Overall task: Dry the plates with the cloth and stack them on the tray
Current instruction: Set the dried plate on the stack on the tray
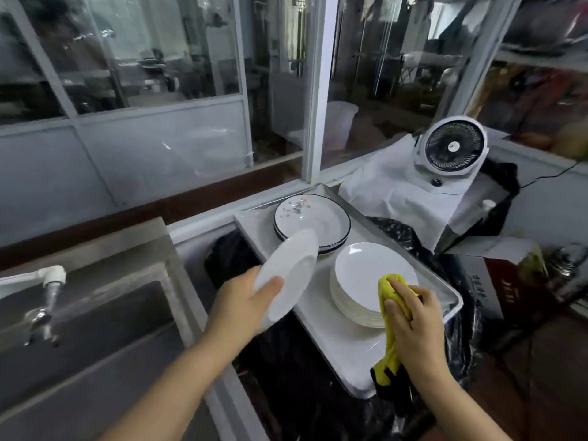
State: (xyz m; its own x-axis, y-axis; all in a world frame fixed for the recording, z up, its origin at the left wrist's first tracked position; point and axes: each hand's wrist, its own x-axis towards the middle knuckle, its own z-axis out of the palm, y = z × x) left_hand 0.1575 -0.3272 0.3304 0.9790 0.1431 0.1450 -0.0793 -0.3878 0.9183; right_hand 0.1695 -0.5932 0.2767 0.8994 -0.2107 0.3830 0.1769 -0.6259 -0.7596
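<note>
My left hand [245,299] grips a plain white plate [288,275] by its lower rim, tilted up over the left edge of the metal tray [337,348]. My right hand [413,316] is shut on a yellow cloth [389,329], which hangs down over the tray's near part. On the tray, just left of my right hand, stands a stack of several white plates [366,275]. Behind it sit dark-rimmed patterned plates [315,214], stacked at the tray's far end.
A steel sink [95,313] with a white tap [51,281] lies to the left. A white fan [451,148] stands on a white cloth at the back right. Black plastic sheeting covers the counter around the tray. Glass partitions rise behind.
</note>
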